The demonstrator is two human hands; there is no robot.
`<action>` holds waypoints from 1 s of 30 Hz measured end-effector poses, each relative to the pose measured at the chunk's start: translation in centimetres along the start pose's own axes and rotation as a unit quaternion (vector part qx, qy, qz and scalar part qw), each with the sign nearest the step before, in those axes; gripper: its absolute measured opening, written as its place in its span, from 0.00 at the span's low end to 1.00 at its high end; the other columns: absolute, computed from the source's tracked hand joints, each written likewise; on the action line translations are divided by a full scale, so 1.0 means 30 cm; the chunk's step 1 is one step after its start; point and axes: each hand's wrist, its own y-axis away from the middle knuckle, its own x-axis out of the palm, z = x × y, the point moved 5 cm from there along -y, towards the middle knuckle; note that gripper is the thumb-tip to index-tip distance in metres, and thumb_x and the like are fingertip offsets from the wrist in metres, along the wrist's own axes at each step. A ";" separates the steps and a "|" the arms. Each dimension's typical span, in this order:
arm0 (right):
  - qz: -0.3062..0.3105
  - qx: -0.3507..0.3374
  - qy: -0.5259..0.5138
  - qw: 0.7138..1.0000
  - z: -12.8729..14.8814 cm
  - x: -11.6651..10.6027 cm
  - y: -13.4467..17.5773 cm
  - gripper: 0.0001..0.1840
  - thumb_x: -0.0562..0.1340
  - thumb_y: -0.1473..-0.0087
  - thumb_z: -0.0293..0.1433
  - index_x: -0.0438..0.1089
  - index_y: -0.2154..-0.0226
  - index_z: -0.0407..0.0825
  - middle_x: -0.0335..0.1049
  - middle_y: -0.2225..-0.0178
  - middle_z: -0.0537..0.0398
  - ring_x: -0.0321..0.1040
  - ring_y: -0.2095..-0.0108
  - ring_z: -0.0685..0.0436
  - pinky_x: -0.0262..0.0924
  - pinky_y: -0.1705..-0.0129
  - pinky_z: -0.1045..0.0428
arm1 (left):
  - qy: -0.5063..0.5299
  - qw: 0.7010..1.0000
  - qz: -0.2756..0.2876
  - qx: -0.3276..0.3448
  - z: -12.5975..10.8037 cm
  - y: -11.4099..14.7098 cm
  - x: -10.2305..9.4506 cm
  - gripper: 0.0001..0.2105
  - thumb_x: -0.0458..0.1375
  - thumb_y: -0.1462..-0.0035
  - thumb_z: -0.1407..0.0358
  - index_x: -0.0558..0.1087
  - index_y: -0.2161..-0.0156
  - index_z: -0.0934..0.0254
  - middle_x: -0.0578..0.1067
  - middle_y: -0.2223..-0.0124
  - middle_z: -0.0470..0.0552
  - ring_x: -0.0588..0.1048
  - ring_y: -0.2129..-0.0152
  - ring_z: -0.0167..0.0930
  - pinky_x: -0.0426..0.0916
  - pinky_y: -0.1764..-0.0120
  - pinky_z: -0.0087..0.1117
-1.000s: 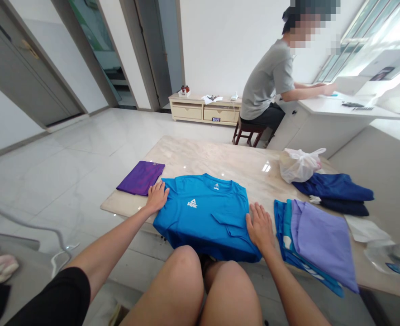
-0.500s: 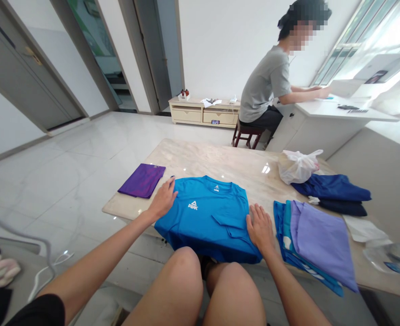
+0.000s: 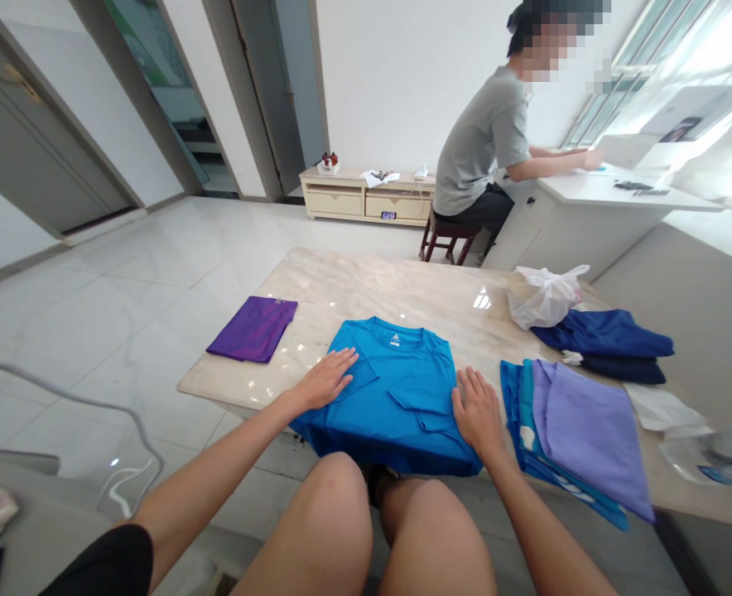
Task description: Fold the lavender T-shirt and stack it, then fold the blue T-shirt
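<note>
A blue T-shirt [image 3: 397,372] lies on the stone-topped table [image 3: 403,285] in front of my knees, its collar toward the far side and its lower part hanging over the near edge. Both sleeves are turned inward over the chest. My left hand [image 3: 327,381] rests flat with fingers stretched on the shirt's left side, over the folded sleeve. On the right, my right hand [image 3: 479,414] lies flat along the shirt's edge, fingers extended. Left of the shirt is a folded purple garment [image 3: 254,329]. Close to my right hand sits a stack of folded clothes with a lavender garment [image 3: 593,434] on top.
A white plastic bag [image 3: 543,298] and dark blue clothing [image 3: 608,335] lie at the table's right. Nearer are white paper [image 3: 664,407] and a clear plastic container [image 3: 714,455]. A person [image 3: 481,149] sits on a stool at a white desk [image 3: 595,192] behind. A low cabinet [image 3: 334,200] stands by the wall.
My left hand has moved right, bringing the shirt's left side and sleeve inward over the chest logo, which is now covered. My right hand has stayed at the shirt's right edge.
</note>
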 end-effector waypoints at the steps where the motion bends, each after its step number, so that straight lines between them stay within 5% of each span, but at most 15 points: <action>1: 0.000 0.000 0.001 1.000 -0.001 0.000 0.000 0.36 0.44 0.26 0.41 0.64 0.28 0.41 0.57 0.24 0.39 0.50 0.23 0.32 0.45 0.23 0.35 | -0.007 1.000 -0.001 -0.004 0.006 -0.001 0.021 0.29 0.44 0.21 0.52 0.57 0.22 0.59 0.58 0.20 0.55 0.55 0.23 0.38 0.50 0.23 0.49; 6: -0.004 -0.001 0.005 1.000 0.001 -0.005 0.001 0.35 0.44 0.26 0.42 0.64 0.28 0.42 0.58 0.25 0.40 0.51 0.24 0.32 0.46 0.24 0.36 | -0.034 0.999 -0.022 -0.016 0.002 -0.006 0.055 0.30 0.46 0.22 0.52 0.58 0.22 0.59 0.59 0.21 0.55 0.55 0.23 0.39 0.47 0.23 0.50; 12: 0.000 0.006 0.002 1.000 0.008 -0.020 -0.001 0.35 0.45 0.26 0.41 0.65 0.28 0.42 0.57 0.24 0.40 0.50 0.23 0.32 0.46 0.24 0.36 | -0.008 0.994 -0.089 -0.059 -0.043 -0.067 -0.006 0.19 0.54 0.25 0.52 0.75 0.40 0.61 0.77 0.38 0.59 0.74 0.41 0.44 0.67 0.37 0.48; 20: 0.010 0.010 0.003 1.000 0.011 -0.021 -0.001 0.34 0.46 0.25 0.40 0.64 0.27 0.43 0.56 0.24 0.40 0.49 0.23 0.33 0.45 0.23 0.35 | 0.011 0.997 -0.055 -0.059 -0.082 -0.138 0.021 0.12 0.54 0.23 0.57 0.77 0.55 0.59 0.79 0.54 0.54 0.75 0.53 0.40 0.66 0.48 0.43; 26: 0.004 0.005 0.012 1.000 0.007 -0.013 0.001 0.35 0.44 0.24 0.41 0.64 0.27 0.43 0.56 0.23 0.42 0.49 0.23 0.33 0.44 0.23 0.36 | 0.098 0.989 -0.096 -0.047 -0.133 -0.179 -0.022 0.14 0.53 0.23 0.56 0.77 0.56 0.60 0.81 0.55 0.52 0.77 0.55 0.38 0.69 0.51 0.42; 30: 0.004 0.002 0.020 1.000 -0.002 -0.004 0.004 0.35 0.43 0.24 0.41 0.64 0.27 0.42 0.56 0.24 0.42 0.49 0.23 0.33 0.45 0.23 0.36 | 0.122 0.989 -0.080 0.008 -0.151 -0.168 -0.013 0.16 0.50 0.22 0.56 0.79 0.48 0.59 0.83 0.50 0.53 0.80 0.52 0.38 0.72 0.47 0.42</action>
